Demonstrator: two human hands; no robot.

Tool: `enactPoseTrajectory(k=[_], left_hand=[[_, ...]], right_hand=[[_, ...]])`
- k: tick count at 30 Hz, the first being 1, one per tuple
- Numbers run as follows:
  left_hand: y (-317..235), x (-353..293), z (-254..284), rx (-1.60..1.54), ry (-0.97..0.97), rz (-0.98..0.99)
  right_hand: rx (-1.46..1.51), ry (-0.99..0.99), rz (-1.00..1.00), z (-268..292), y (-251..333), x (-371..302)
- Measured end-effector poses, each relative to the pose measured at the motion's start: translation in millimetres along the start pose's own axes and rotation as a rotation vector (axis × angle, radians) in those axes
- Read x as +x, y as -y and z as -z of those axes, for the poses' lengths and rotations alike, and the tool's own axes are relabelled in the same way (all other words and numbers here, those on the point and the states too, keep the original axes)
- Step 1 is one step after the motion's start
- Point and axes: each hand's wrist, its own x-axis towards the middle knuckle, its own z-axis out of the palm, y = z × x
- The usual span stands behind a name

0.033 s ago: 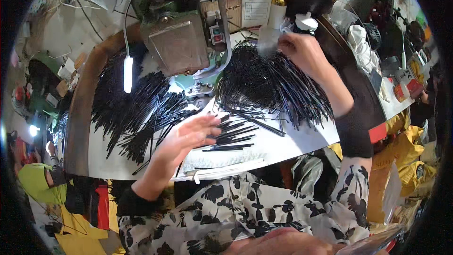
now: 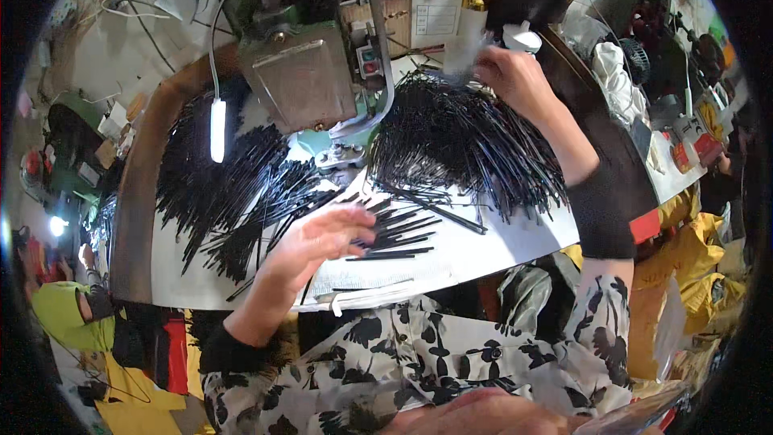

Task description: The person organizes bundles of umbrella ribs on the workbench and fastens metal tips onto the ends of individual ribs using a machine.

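Black thin rods (image 2: 394, 234) lie loose on the white worktop (image 2: 499, 246) under the left hand (image 2: 318, 243), fingers spread open over them, while the right hand (image 2: 515, 80) grips the far edge of a fanned rod pile (image 2: 459, 145) beside a green machine (image 2: 302, 72).

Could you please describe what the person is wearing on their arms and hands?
Both hands, left hand and right hand, are bare, with no gloves. Each forearm is bare down to a black cuff, above which comes a white sleeve printed with black leaf shapes.
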Motion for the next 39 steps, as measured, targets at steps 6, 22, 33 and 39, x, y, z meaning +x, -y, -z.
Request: enactPoseTrajectory(k=[6, 22, 33, 39], left_hand=[[-6, -10, 6, -0.026, -0.035, 0.1], [11, -11, 21, 0.064, -0.03, 0.049], [10, -20, 41, 0.359, -0.132, -0.056], [3, -1, 31, 0.927, -0.256, -0.156]], right_hand=[[-0.263, -0.04, -0.231, -77, -93, 62], [-0.332, 0.026, -0.403, -98, -99, 68], [0.288, 0.279, -0.059, -35, -26, 18], [0.395, 0.547, -0.224, -23, 62, -53]])
